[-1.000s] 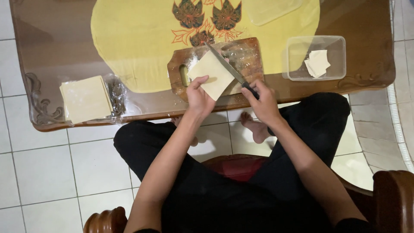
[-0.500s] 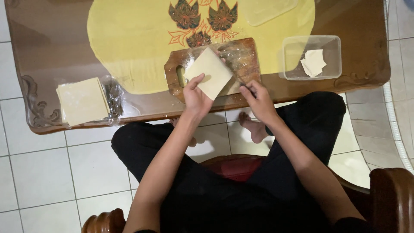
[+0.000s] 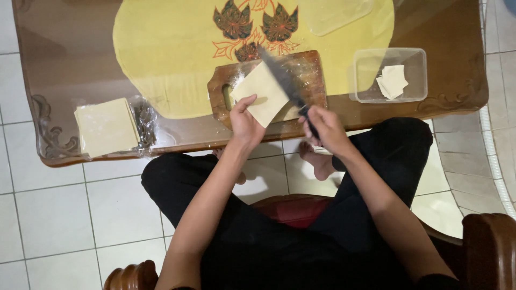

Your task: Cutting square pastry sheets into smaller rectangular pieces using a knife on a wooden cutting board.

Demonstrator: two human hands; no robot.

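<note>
One dough square [image 3: 262, 92] lies on one board [image 3: 312, 72], pinned under left hand [image 3: 246, 122] fingertips; right hand [image 3: 324, 129] fist grips one knife [image 3: 282, 80].

Soft, even indoor light; my knife [image 3: 285, 80] is smeared by motion blur, perhaps mid-swing. Faint glare sheens the glossy counter [image 3: 64, 64]; shadows stay weak.

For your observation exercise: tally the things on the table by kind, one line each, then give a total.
Wooden cutting board: 1
Knife, in the right hand: 1
Clear plastic container: 1
Dough sheet groups: 3 (under the left hand on the board, a stack at the left, pieces in the container)
Yellow cloth: 1
Total: 7
</note>
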